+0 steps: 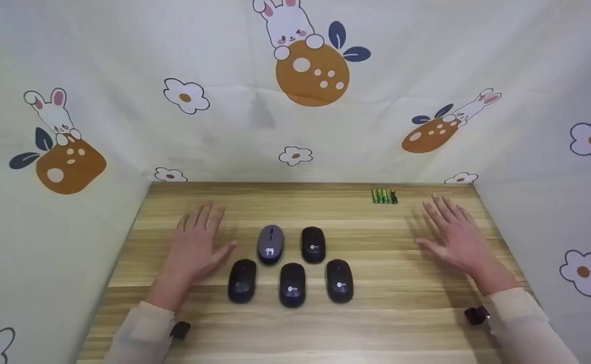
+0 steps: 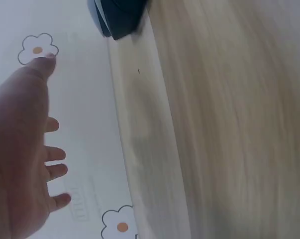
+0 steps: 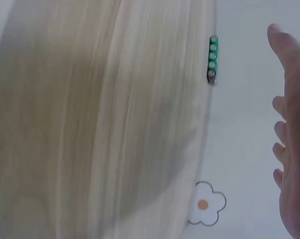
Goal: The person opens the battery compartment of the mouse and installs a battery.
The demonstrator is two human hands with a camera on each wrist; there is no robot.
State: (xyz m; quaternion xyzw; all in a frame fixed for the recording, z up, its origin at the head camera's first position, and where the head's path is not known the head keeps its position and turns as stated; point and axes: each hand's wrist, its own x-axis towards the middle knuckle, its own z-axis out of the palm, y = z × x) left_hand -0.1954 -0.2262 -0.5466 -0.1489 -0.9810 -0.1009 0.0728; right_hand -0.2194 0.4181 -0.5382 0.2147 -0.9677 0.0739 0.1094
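Several computer mice stand in two rows on the wooden table. In the back row are a grey mouse (image 1: 270, 244) and a black mouse (image 1: 313, 244); the front row has a left black mouse (image 1: 242, 280), a middle one and a right black mouse (image 1: 339, 280). My left hand (image 1: 196, 247), fingers extended and thumb spread, is beside the mice on their left, holding nothing. Far to their right is my right hand (image 1: 457, 240), also spread and holding nothing. Nearest to it lie several green batteries (image 1: 383, 196) in a row. Whether either hand touches the table is unclear.
The wooden table (image 1: 401, 323) ends at the back and sides against pale cloth (image 1: 224, 136) printed with rabbits and flowers. A small dark device (image 1: 180, 330) is on the left wrist and another dark device (image 1: 477, 315) on the right.
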